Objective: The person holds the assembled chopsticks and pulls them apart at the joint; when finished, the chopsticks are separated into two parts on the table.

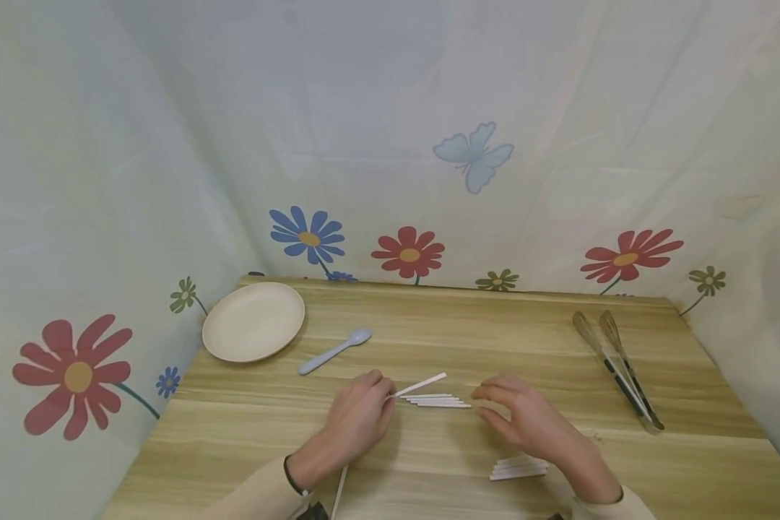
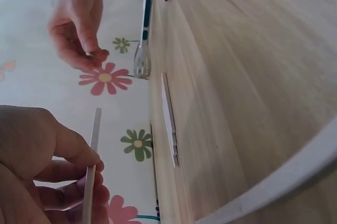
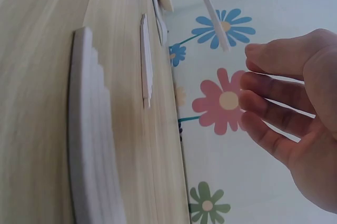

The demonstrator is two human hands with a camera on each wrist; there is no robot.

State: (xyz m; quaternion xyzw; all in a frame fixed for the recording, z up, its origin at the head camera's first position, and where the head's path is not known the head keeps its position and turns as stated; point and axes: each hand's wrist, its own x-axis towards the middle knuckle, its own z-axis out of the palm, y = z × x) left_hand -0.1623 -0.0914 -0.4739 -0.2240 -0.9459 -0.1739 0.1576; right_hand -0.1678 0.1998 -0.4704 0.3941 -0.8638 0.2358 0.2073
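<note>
Between thumb and fingertips, my left hand [image 1: 362,413] pinches a thin white stick [image 2: 95,137], raised above the table and slanting toward the right. Below it on the wood lies a row of several white sticks [image 1: 437,401], side by side with staggered ends. My right hand [image 1: 526,415] is held off to the right of that row, its fingers loosely bent and nothing in them. Near the right forearm rests a second bunch of white sticks [image 3: 95,139], packed close together. One more white stick [image 1: 339,491] lies by the left forearm, partly hidden under it.
At the back left is a cream plate [image 1: 253,321]. A pale blue spoon [image 1: 334,351] lies just right of it. Metal tongs [image 1: 617,372] with dark grips lie on the right of the wooden table [image 1: 468,325]. A flower-printed curtain [image 1: 364,144] surrounds the table's back and sides.
</note>
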